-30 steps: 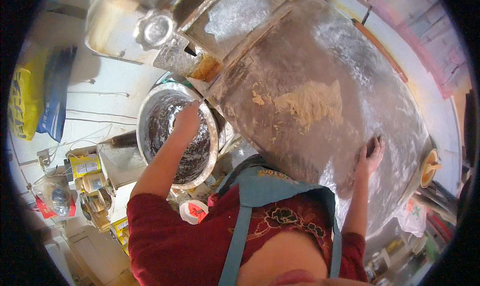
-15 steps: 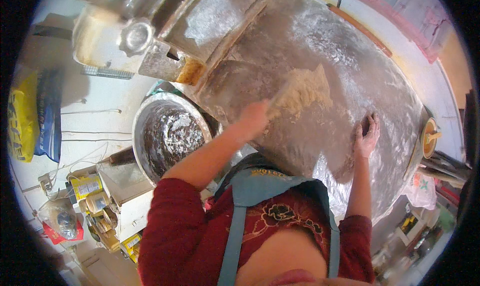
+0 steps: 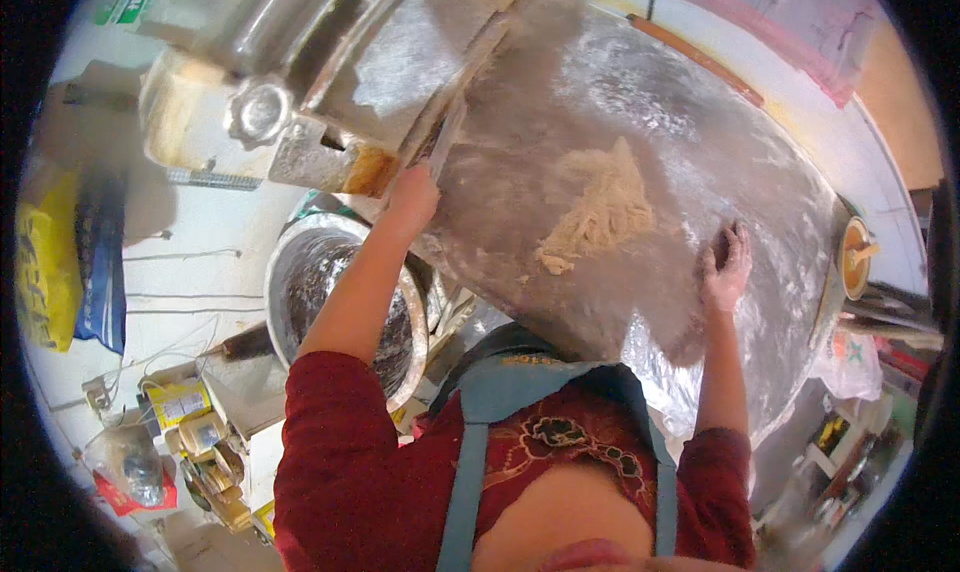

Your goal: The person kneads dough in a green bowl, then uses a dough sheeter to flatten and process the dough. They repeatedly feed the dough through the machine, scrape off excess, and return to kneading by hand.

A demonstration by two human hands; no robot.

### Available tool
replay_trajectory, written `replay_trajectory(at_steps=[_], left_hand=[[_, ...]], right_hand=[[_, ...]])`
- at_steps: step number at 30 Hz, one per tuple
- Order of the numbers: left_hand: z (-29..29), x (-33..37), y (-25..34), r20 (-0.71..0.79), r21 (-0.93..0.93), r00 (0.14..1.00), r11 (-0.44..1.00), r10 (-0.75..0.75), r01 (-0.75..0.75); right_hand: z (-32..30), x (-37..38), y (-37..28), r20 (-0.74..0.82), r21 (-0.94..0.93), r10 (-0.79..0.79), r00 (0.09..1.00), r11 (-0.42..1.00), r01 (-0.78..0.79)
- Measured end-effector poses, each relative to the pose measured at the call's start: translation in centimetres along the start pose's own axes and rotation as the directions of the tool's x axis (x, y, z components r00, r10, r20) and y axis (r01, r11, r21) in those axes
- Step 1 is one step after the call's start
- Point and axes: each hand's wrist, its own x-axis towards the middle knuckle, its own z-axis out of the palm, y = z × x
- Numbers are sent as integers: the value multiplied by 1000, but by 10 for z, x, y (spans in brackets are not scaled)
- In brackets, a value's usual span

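Note:
My left hand is closed round a flat scraper at the left side of the metal worktop, close to the machine's edge. The scraper's narrow blade points away from me. Right of it, a tan, crumbly mound of dough or floury mix lies on the worktop, apart from both hands. My right hand, dusted pale, rests on the floury surface to the right of the mound. Its fingers are stretched and slightly bent, and nothing shows in them.
A metal machine with a round knob stands at the upper left. Below it is a large round tub. A wooden rolling pin lies along the far edge, and a small yellow-rimmed bowl sits at the right.
My left hand has swung left with the scraper, from beside the mound to the machine's edge. The mound is now uncovered. My right hand has hardly moved.

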Motion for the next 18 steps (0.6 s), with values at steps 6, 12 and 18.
replay_trajectory(at_steps=[6,12,18], left_hand=[[46,-22,134,248,-188,909,937,335,-294],[11,15,96,109,-50,896,903,430,-427],[57,26,143,432,-586,847,810,309,4]], right_hand=[[-5,1,-4,2,7,56,998,998,-56],[-1,-3,3,-23,0,47,999,999,-47],[3,-1,8,-63,2,31,998,1000,-31]])
